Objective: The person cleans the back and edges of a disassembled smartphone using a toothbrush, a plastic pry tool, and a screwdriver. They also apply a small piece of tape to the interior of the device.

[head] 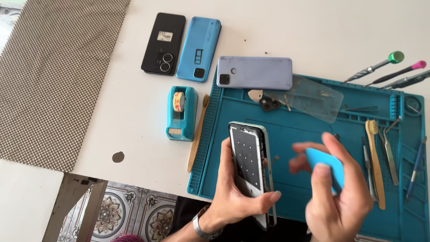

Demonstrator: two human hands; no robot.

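Head view: over the teal rubber repair mat (291, 134), the left hand (233, 197) grips a black smartphone with lit screen (249, 154) upright by its edges, keeping the frame reachable. The right hand (333, 197) pinches a blue plastic pry card (326, 166) just right of it.

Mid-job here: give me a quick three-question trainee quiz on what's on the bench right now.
1. True or false: the left hand holds a phone with its screen lit.
2. What does the right hand hold? A) tweezers B) a blue flat tool C) a brush
3. How many phones lie face down above the blue work mat?

Key: 1 true; 2 B; 3 three: black, blue, lilac.
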